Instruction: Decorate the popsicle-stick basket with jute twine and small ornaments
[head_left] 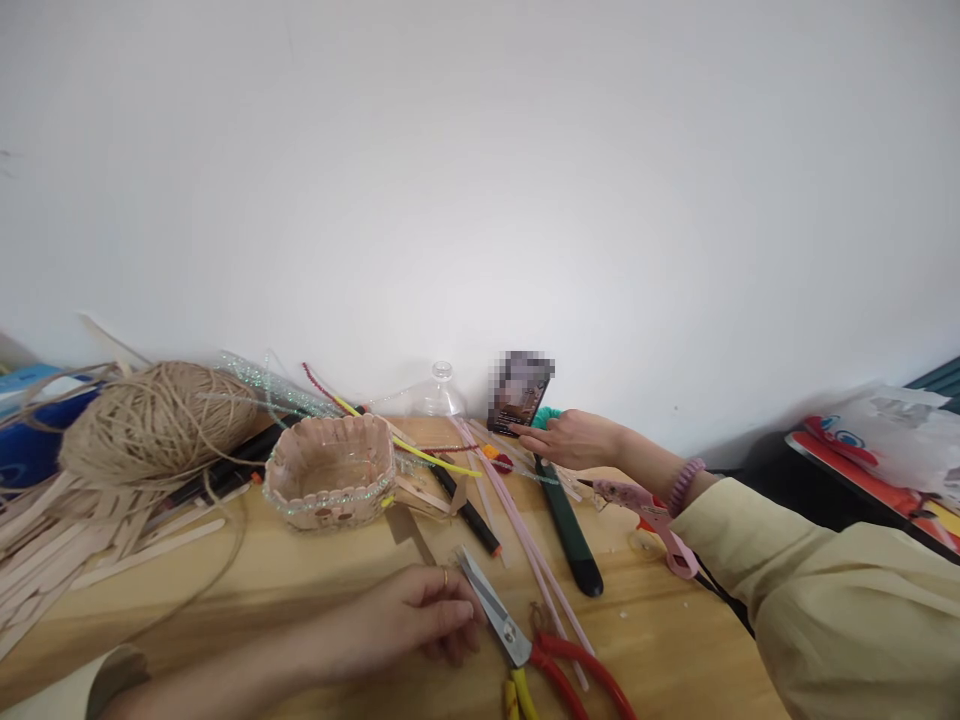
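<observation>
smartphone (517,395): leaning on wall (480,200) | right hand (577,437): grip loose, empty, fingertip at smartphone's lower edge | left hand (439,612): curled beside scissors (511,638), grip contents hidden | risk: hard press could slide smartphone; right sleeve (787,570) could snag glue gun (637,503)

Single head-worn cam, facing forward and down from the wearer's side of the wooden table (315,560), close in, white wall (480,180) filling the upper half.

The wall (480,220) is softly lit, brightest mid-frame, and the phone (523,393) is pixelated.
</observation>
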